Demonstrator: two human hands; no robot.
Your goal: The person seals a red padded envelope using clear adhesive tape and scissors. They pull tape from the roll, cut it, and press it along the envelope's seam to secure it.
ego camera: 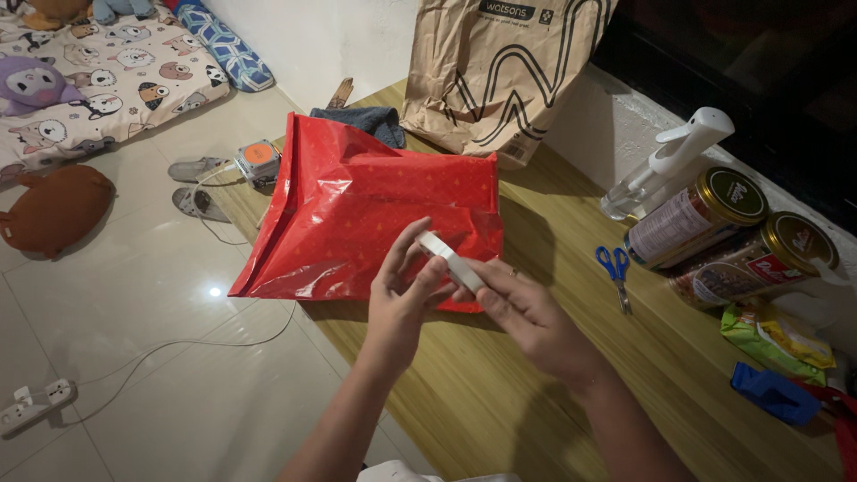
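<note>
Two hands over wooden table; tiled floor.

Glossy red wrapping paper with faint small triangles. White tape roll. Blue-handled scissors on pale wood-grain table. Brown paper bag with black wavy lines. Gold-lidded tins. Cartoon-animal print on cream bedding.

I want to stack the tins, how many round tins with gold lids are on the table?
2. One tin lies on its side beside the spray bottle; the second tin lies right of it, by the snack packets. Others may be hidden.
</note>
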